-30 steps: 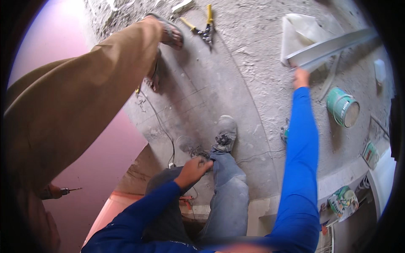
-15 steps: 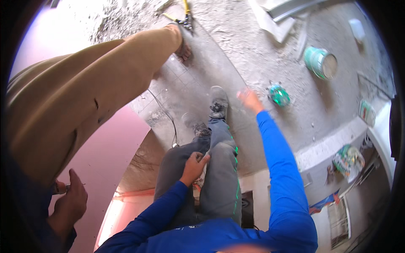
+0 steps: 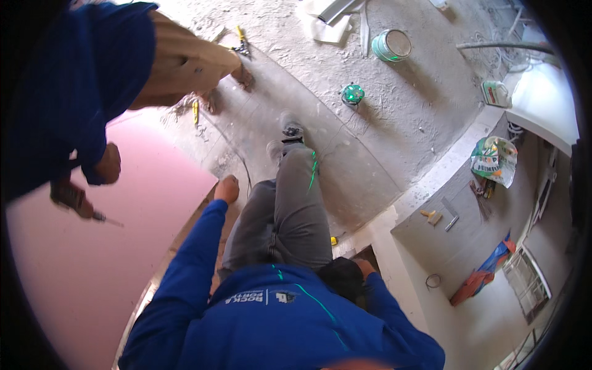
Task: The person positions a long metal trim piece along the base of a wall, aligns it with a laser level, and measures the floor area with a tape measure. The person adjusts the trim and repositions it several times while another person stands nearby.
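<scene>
My left hand (image 3: 227, 189) is closed beside the corner of a large pink board (image 3: 154, 176); anything inside its fingers is hidden. Down at my hip, my right hand (image 3: 365, 267) is at a black pouch (image 3: 341, 277), its fingers mostly out of sight. Across the board to the left, a co-worker in a dark blue top holds a power drill (image 3: 73, 198) with a long thin bit over the pink surface. The co-worker's other hand (image 3: 108, 164) is close to the drill.
A green laser level (image 3: 353, 94) and a bucket (image 3: 382, 47) stand on the dusty floor. Yellow-handled cutters (image 3: 240, 42) lie by the co-worker's feet, near a cable (image 3: 237, 154). On a ledge at right are a brush (image 3: 431, 217), a metal square (image 3: 452, 217) and a bag (image 3: 493, 157).
My right hand has dropped from its outstretched place to my hip. My left hand has moved from my lap to the board's corner. The co-worker has shifted, and the drill now shows.
</scene>
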Demonstrator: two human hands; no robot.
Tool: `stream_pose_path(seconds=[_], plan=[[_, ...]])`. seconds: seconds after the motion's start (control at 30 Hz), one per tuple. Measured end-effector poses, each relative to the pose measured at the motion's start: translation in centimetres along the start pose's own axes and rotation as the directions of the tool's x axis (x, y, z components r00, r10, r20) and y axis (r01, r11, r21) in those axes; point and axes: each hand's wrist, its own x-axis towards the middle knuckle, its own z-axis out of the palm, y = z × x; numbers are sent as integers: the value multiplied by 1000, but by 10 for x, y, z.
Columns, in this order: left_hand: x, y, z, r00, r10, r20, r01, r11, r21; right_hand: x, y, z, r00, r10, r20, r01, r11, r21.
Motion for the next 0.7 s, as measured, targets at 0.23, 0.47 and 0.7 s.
stream_pose_path(seconds=[0.23,0.47,0.7], plan=[[-45,51,-32,998,-6,66,-2,993,116,-69,6,-32,948,286,-140,-183,850,493],[-77,157,7,991,128,45,-126,991,-47,-144,89,-147,879,317,-357,-65,821,568],[-52,204,38,984,-150,-95,136,981,-138,-219,247,-271,799,542,-260,31,395,918]])
